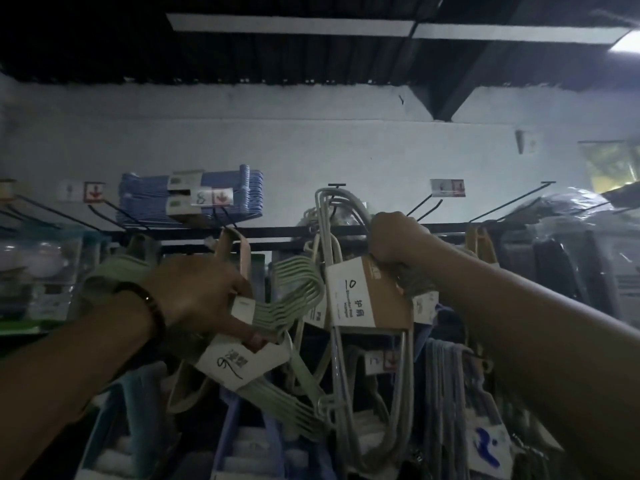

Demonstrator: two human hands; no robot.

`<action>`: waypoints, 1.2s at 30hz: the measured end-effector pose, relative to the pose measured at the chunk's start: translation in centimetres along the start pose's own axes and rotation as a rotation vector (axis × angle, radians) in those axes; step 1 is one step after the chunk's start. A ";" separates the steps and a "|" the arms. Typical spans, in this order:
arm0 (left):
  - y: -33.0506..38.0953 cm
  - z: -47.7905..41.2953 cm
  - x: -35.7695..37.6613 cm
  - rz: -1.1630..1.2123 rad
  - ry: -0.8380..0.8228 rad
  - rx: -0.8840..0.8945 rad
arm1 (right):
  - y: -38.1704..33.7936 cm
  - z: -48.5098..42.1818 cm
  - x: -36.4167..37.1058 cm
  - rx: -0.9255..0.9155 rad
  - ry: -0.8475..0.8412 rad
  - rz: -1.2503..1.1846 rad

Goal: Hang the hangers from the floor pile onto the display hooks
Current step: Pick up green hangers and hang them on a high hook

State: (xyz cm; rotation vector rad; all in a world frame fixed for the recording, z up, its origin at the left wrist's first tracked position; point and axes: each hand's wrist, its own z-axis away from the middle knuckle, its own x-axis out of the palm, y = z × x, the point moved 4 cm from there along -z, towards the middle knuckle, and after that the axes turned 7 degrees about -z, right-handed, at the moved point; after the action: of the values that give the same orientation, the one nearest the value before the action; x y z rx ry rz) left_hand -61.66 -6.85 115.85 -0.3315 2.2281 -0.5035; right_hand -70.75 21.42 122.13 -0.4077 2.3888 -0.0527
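Dim shop aisle, view tilted up at a wall display. Reference: dark rail running across the wall.

- Right hand: level with the rail, in front of it. Closed in a tight fist round the necks of a grey hanger bundle, knuckles toward camera.
- Grey hanger bundle: the hook ends rise above the rail, up beside a display hook. Cannot tell whether they sit on the prong or only next to it. Bodies hang straight down, well below the rail. A cardboard band marked "10" wraps the bundle just under the fist.
- Left hand: below the rail, left of the grey bundle. Fingers curled round the necks of a green hanger bundle, thumb side toward camera. Dark bracelet on the wrist.
- Green hanger bundle: hook ends curve up toward the rail but stop short of it, held clear of any prong. The bodies trail down and right, crossing in front of the grey bundle's lower part. White paper band with handwriting round the middle.
- Above the rail, left: blue hanger bundle lying flat. A price tag hangs above the rail to the right, with bare wire prongs past it.
- Below the rail: more hanger packs hanging, too dark to sort.
- Far right of the rail: plastic-wrapped goods.
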 end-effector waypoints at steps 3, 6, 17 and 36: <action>0.5 -2.1 -1.0 -0.059 0.007 0.048 | 0.1 -1.4 0.3 0.011 0.010 -0.027; 1.4 -4.1 -1.4 -0.125 -0.014 0.126 | 0.0 -2.4 1.4 0.009 0.024 -0.041; 2.6 -8.2 -0.2 -0.121 -0.207 0.323 | 1.7 -4.7 5.5 0.016 0.156 -0.093; 3.5 -10.6 3.7 -0.063 -0.407 0.342 | 1.7 -10.4 16.6 0.061 0.025 -0.237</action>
State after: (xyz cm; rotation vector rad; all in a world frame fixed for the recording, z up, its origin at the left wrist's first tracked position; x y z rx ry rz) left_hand -72.40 -2.60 118.14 -0.2935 1.7086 -0.7647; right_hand -89.75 17.23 119.01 -0.6623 2.3454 -0.2392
